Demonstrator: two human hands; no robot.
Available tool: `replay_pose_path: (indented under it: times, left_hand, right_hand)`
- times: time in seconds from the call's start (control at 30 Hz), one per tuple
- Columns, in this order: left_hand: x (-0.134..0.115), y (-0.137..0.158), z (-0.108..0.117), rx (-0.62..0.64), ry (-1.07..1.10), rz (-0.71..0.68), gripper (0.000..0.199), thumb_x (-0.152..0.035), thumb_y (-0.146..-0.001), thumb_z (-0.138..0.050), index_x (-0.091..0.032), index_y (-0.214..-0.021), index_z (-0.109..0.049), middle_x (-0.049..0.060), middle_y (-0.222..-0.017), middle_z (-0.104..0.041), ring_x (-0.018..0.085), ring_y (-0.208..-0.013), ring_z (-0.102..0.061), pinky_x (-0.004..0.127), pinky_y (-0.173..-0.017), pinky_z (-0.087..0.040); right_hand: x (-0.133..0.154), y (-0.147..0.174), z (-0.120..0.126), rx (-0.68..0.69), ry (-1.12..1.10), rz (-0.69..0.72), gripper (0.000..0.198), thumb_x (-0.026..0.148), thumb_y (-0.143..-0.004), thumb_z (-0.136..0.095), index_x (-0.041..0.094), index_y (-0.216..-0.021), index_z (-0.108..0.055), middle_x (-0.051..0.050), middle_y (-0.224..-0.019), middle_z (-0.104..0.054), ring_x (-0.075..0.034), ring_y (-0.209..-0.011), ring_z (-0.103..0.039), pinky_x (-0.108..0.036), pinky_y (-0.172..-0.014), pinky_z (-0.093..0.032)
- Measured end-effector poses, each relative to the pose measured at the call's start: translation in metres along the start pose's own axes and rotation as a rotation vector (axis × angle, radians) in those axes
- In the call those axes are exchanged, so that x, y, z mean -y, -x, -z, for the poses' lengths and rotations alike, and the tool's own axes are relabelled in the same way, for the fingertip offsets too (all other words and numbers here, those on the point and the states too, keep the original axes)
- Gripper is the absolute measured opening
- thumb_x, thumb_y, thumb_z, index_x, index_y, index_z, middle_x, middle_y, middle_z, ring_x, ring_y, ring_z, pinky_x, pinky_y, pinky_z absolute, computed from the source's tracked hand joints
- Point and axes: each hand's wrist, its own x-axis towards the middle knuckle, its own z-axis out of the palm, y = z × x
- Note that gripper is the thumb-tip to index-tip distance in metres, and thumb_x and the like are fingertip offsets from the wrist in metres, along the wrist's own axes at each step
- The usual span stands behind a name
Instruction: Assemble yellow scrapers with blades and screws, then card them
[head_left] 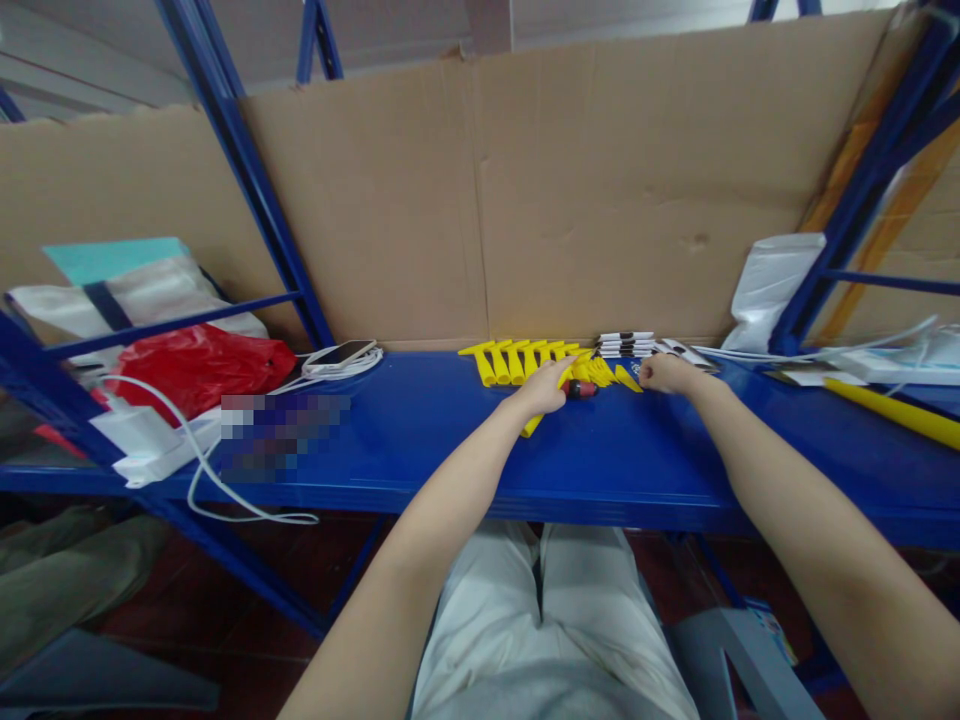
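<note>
My left hand (544, 388) is closed around a yellow plastic handle (532, 427), whose lower end sticks out below the palm. Beside its fingers lies a short red-and-black object (581, 389), too small to name surely. My right hand (664, 373) is closed in a pinch, and what its fingers hold, if anything, cannot be made out. Just left of it lies a flat yellow piece (628, 378). Several more yellow pieces (596, 372) are heaped between the hands. A row of yellow T-shaped handles (501, 366) stretches away to the left.
Small white-and-black packs (626, 345) are stacked behind my hands on the blue shelf (420, 440). A phone (341, 354), coiled white cable and red bag (202, 370) lie left. A yellow tube (892, 410) and white pouch (772, 290) are right. Cardboard (600, 180) closes the back.
</note>
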Motion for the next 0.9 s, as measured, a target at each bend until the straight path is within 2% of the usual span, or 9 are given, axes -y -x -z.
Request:
replay_pose_path:
  times: [0.17,0.4,0.6,0.77,0.9]
  left_hand:
    - [0.004,-0.002,-0.002,-0.007,0.014,-0.015,0.077,0.001,-0.067,-0.047,-0.017,-0.141,-0.041,0.013,-0.138,-0.05,0.025,-0.131,-0.042,0.04,-0.11,-0.033]
    - [0.005,-0.003,-0.003,-0.015,0.035,-0.013,0.077,0.002,-0.067,-0.047,-0.016,-0.141,-0.041,0.013,-0.138,-0.05,0.026,-0.132,-0.041,0.041,-0.11,-0.033]
    - [0.003,-0.002,-0.001,-0.022,0.041,0.004,0.077,0.003,-0.067,-0.047,-0.017,-0.141,-0.04,0.012,-0.141,-0.048,0.025,-0.133,-0.041,0.041,-0.111,-0.031]
    - [-0.003,0.0,0.003,-0.031,0.071,0.037,0.075,0.006,-0.068,-0.047,-0.009,-0.141,-0.039,0.016,-0.145,-0.043,0.023,-0.134,-0.039,0.036,-0.114,-0.028]
    - [-0.005,0.0,0.004,-0.073,0.172,0.046,0.076,0.008,-0.066,-0.05,-0.009,-0.14,-0.041,0.016,-0.144,-0.044,0.023,-0.134,-0.04,0.037,-0.114,-0.027]
  right_hand:
    - [0.001,-0.002,-0.004,-0.014,0.014,-0.034,0.02,0.012,-0.075,-0.053,0.015,-0.081,-0.072,-0.011,-0.087,-0.072,-0.02,-0.079,-0.066,-0.024,-0.064,-0.044]
    - [-0.001,-0.002,-0.004,0.009,-0.037,-0.005,0.017,0.008,-0.073,-0.053,0.015,-0.07,-0.069,-0.009,-0.08,-0.072,-0.018,-0.072,-0.065,-0.023,-0.059,-0.042]
    - [0.001,0.001,0.001,0.033,-0.022,-0.003,0.019,0.006,-0.07,-0.053,0.015,-0.07,-0.069,-0.01,-0.085,-0.072,-0.019,-0.078,-0.065,-0.023,-0.063,-0.043]
    - [0.005,0.002,0.001,0.018,-0.01,-0.017,0.021,0.006,-0.071,-0.052,0.014,-0.077,-0.071,-0.01,-0.09,-0.072,-0.02,-0.084,-0.066,-0.023,-0.066,-0.044]
    - [0.007,0.002,0.002,-0.028,-0.029,-0.028,0.02,0.008,-0.072,-0.052,0.015,-0.079,-0.07,-0.01,-0.088,-0.072,-0.02,-0.081,-0.066,-0.023,-0.063,-0.044]
